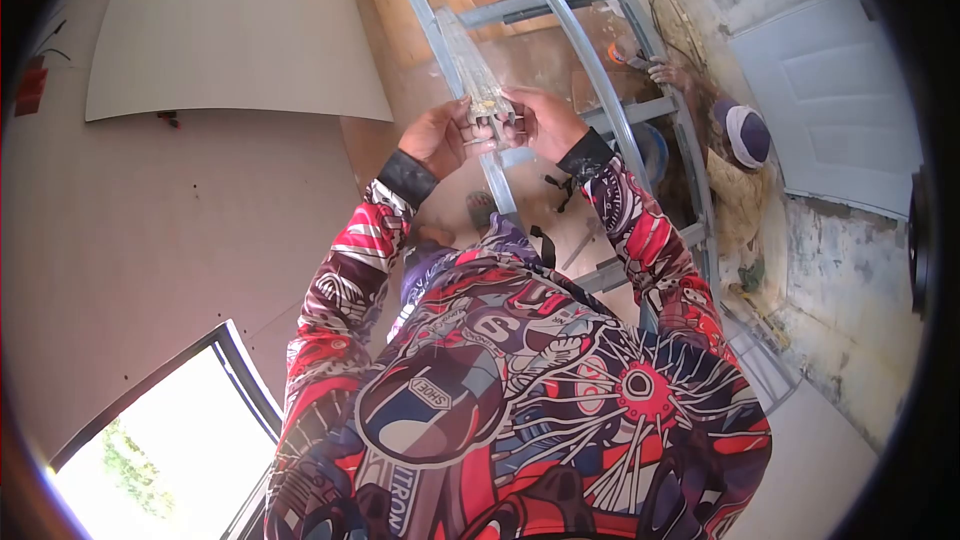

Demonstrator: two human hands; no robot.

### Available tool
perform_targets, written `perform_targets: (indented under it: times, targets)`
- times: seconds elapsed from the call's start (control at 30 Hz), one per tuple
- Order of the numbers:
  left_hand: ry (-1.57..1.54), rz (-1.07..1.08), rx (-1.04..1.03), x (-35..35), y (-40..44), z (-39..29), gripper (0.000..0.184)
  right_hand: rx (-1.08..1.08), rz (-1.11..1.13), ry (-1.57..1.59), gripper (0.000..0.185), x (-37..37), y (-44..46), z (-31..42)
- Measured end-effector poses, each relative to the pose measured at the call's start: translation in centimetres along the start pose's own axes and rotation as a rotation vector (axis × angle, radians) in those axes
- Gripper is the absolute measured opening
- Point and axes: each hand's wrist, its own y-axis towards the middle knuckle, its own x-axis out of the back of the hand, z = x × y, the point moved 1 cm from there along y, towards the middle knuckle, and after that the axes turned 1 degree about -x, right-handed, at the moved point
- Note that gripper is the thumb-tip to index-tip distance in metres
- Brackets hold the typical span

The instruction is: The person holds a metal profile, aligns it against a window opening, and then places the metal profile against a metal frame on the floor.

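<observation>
A long, pale metal channel (462, 52) with raised edges runs away from me, its near end between my hands. My left hand (437, 134) is closed on the left side of that end, fingers curled beneath it. On the opposite side, my right hand (548, 124) grips the same end, thumb near the top edge. Some fingertips show under the channel's end. A grey metal bar (496, 183) passes below my hands.
A metal frame (585, 50) stands ahead and to the right. Beyond it, a co-worker (742, 160) reaches toward an orange object (615, 53). Large wall panels (240, 30) and a bright window opening (165, 450) are on the left; a pale door (825, 100) is at right.
</observation>
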Motion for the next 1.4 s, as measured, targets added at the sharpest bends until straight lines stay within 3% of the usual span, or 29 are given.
perform_targets:
  times: [0.2,0.57,0.8,0.9,1.0,1.1,1.13,1.2,1.23,1.27,1.37,1.4]
  targets:
    - [0.006,0.075,0.006,-0.4,0.2,-0.9,0.034,0.012,0.048,-0.002,0.023,0.3,0.3,0.3]
    - [-0.066,-0.117,-0.053,-1.2,-0.2,-0.1,0.023,0.033,0.052,-0.104,0.025,-0.6,-1.0,-0.1]
    - [0.112,-0.133,-0.1,-0.9,0.5,0.4,0.022,-0.129,0.042,-0.14,0.036,1.4,0.5,-1.4]
    - [0.354,-0.187,-0.117,-0.6,0.4,0.8,0.026,-0.1,0.016,-0.151,0.035,1.2,1.2,-1.7]
    - [1.075,-0.233,-0.094,-1.0,0.5,0.3,0.037,-0.113,-0.062,-0.196,0.03,0.3,2.1,-2.0]
    - [1.496,-0.24,-0.442,-0.9,0.5,1.7,0.044,-0.004,0.007,-0.099,0.021,2.0,4.6,-4.1]
    - [1.568,-0.307,-0.45,-0.6,0.6,1.8,0.041,0.031,-0.027,-0.042,0.02,2.0,4.8,-4.5]
    - [1.29,-0.466,-0.556,0.0,0.2,2.2,0.04,0.038,-0.071,0.078,0.011,-0.7,2.7,-3.6]
    - [1.147,-0.539,-0.607,0.0,-0.3,2.0,0.039,-0.062,-0.072,0.09,0.021,-0.1,2.2,-3.4]
    - [1.223,-0.559,-0.697,0.2,-1.1,1.6,0.028,-0.069,0.018,0.121,0.028,0.6,2.7,-3.8]
    - [0.95,-0.642,-0.574,2.0,-1.6,1.7,0.021,-0.081,0.12,0.162,0.037,1.4,3.2,-4.6]
    - [0.797,-0.591,-0.505,3.8,-1.0,2.4,0.028,-0.083,0.126,0.167,0.038,1.4,3.3,-4.7]
